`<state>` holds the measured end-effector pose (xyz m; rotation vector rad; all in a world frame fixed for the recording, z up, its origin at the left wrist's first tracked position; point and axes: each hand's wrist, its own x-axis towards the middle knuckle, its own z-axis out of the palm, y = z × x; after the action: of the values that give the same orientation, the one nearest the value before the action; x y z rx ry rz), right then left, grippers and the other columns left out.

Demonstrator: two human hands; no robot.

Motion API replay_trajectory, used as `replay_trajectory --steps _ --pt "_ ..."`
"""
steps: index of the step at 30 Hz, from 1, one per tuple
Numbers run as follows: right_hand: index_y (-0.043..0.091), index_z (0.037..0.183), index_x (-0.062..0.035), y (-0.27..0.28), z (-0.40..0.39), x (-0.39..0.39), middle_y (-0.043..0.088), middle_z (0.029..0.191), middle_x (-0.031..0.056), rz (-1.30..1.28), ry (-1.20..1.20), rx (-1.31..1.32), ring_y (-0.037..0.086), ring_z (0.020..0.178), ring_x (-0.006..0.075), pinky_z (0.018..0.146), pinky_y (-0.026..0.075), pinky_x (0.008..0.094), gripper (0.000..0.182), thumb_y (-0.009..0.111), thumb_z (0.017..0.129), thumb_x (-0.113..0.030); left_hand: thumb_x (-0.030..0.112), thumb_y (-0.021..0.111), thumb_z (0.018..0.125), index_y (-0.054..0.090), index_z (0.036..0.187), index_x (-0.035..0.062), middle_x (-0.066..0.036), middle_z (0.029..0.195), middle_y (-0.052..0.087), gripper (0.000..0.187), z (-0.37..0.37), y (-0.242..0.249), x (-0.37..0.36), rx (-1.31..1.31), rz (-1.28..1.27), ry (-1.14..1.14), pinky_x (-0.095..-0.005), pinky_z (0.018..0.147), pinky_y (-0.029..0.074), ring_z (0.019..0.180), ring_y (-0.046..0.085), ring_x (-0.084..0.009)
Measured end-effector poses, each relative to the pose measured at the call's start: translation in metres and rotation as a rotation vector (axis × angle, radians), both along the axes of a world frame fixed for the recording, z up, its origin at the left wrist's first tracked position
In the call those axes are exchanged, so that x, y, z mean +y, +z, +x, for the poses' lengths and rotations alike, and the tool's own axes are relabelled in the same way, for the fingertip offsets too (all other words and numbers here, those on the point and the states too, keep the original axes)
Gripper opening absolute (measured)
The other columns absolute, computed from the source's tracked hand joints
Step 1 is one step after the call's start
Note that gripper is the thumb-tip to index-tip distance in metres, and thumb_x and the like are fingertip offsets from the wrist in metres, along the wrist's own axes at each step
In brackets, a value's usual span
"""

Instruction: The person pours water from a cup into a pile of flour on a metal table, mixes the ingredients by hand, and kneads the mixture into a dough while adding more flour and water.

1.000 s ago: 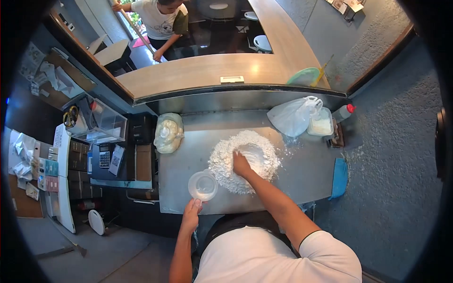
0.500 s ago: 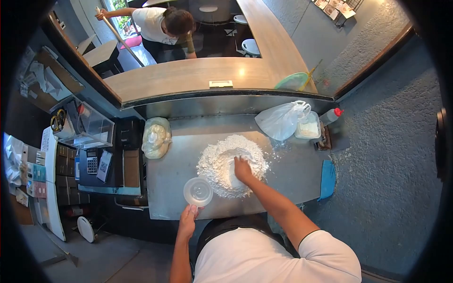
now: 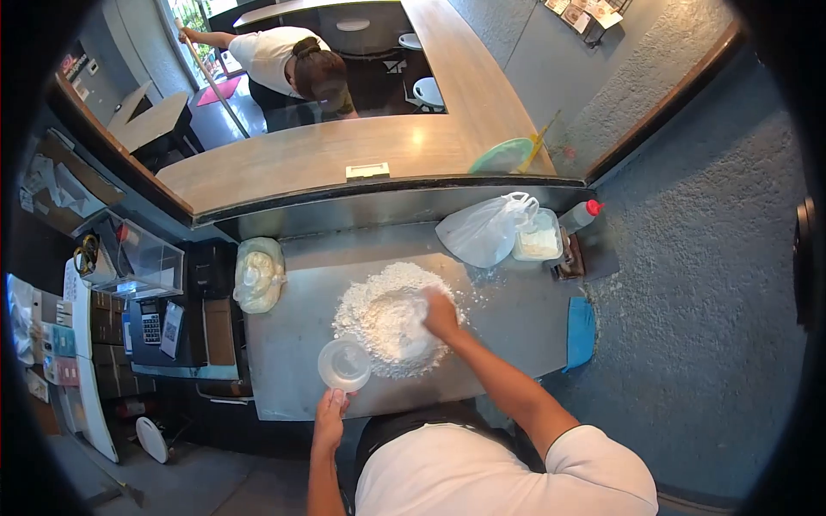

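Observation:
A mound of white flour [image 3: 370,314] is spread on the metal worktop [image 3: 301,344], its middle slightly yellowish. My right hand [image 3: 440,315] is at the right side of this mound, smeared by motion, so its fingers cannot be made out. With my left hand [image 3: 331,406] I grip the rim of a clear round plastic bowl [image 3: 344,365] at the mound's near left edge. The bowl looks tilted, with a little wetness or residue inside.
A bag of dough [image 3: 259,275] lies at the back left. A white plastic bag [image 3: 482,232], a tub of white powder [image 3: 539,241] and a red-capped bottle [image 3: 581,215] stand back right. Beyond the counter [image 3: 301,148], another person [image 3: 280,64] bends over, holding a pole.
My right hand has moved from the hollow to the mound's right side. The hollow looks more filled in. The bowl stays in my left hand. The view has shifted and the other person bends lower.

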<state>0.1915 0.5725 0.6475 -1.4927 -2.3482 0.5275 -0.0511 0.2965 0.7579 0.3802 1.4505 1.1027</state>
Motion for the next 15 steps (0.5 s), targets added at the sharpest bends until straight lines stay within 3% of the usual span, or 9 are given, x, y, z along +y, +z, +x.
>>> replay_trajectory --steps 2,4,6,8,9,11,12,14,15 --pt "0.056 0.118 -0.0022 0.026 0.027 0.046 0.063 0.107 0.021 -0.019 -0.419 0.193 0.06 0.104 0.0413 0.091 0.048 0.0457 0.049 0.075 0.075 -0.015 0.034 0.046 0.107 0.06 0.125 0.0084 -0.004 0.116 0.064 0.034 0.004 0.008 0.005 0.004 -0.001 0.035 -0.0341 0.096 0.043 0.109 0.057 -0.0131" --pt "0.046 0.133 0.0028 0.033 0.058 0.1 0.06 0.116 0.0264 -0.025 -0.8 0.373 0.059 0.11 0.0425 0.096 0.047 0.0467 0.078 0.084 0.072 -0.028 0.034 0.046 0.107 0.059 0.125 0.0083 -0.004 0.116 0.064 0.034 0.007 0.007 0.007 -0.008 0.004 0.039 -0.0351 0.097 0.043 0.11 0.057 -0.0134" --pt "0.038 0.141 0.0054 0.003 0.09 0.166 0.056 0.129 0.0297 0.27 -0.981 0.389 0.056 0.12 0.0442 0.104 0.044 0.0464 0.098 0.088 0.067 -0.034 0.033 0.046 0.107 0.059 0.125 0.0081 -0.004 0.116 0.064 0.034 0.013 0.008 0.011 -0.02 0.009 0.047 -0.036 0.097 0.043 0.11 0.057 -0.0137" --pt "0.033 0.148 0.0021 0.011 0.108 0.212 0.051 0.141 0.0278 -0.052 -1.115 0.496 0.053 0.128 0.0398 0.111 0.04 0.0416 0.116 0.095 0.058 -0.035 0.03 0.046 0.108 0.061 0.123 0.006 -0.002 0.11 0.065 0.032 0.023 0.012 0.014 -0.069 0.045 0.158 -0.0262 0.088 0.043 0.092 0.053 -0.0074" --pt "0.033 0.148 0.0021 0.011 0.11 0.228 0.051 0.141 0.0278 -0.057 -1.111 0.498 0.053 0.128 0.0398 0.111 0.04 0.0416 0.116 0.095 0.058 -0.035 0.03 0.046 0.108 0.061 0.123 0.006 -0.002 0.11 0.065 0.032 0.025 0.013 0.016 -0.065 0.043 0.162 -0.0262 0.088 0.043 0.092 0.053 -0.0074" --pt "0.048 0.138 0.0038 0.006 0.107 0.252 0.061 0.131 0.0247 0.028 -1.167 0.504 0.06 0.119 0.0385 0.105 0.046 0.0425 0.09 0.09 0.065 -0.028 0.029 0.047 0.107 0.061 0.122 0.006 -0.002 0.107 0.065 0.031 0.027 0.016 0.018 -0.04 0.026 0.145 -0.0266 0.087 0.043 0.091 0.052 -0.0074" --pt "0.048 0.138 0.0038 0.006 0.107 0.258 0.061 0.131 0.0247 0.021 -1.156 0.511 0.06 0.119 0.0385 0.105 0.046 0.0425 0.09 0.09 0.065 -0.028 0.029 0.047 0.107 0.061 0.122 0.006 -0.002 0.107 0.065 0.031 0.026 0.014 0.017 -0.032 0.027 0.156 -0.0266 0.087 0.043 0.091 0.052 -0.0074" --pt "0.066 0.115 0.0055 -0.004 0.115 0.269 0.071 0.111 0.0208 -0.185 -1.048 0.652 0.068 0.105 0.0372 0.093 0.052 0.0438 0.051 0.078 0.074 -0.022 0.033 0.046 0.107 0.058 0.125 0.0085 -0.004 0.113 0.063 0.033 0.025 0.011 0.015 -0.02 0.026 0.092 -0.0389 0.098 0.043 0.113 0.056 -0.0154" --pt "0.072 0.096 0.0057 -0.017 0.112 0.275 0.074 0.093 0.0177 -0.063 -1.041 0.572 0.071 0.09 0.0336 0.081 0.053 0.0444 0.027 0.064 0.08 -0.015 0.033 0.046 0.107 0.058 0.125 0.0085 -0.004 0.113 0.063 0.033 0.025 0.011 0.014 -0.018 0.027 0.089 -0.0389 0.098 0.043 0.113 0.056 -0.0154"
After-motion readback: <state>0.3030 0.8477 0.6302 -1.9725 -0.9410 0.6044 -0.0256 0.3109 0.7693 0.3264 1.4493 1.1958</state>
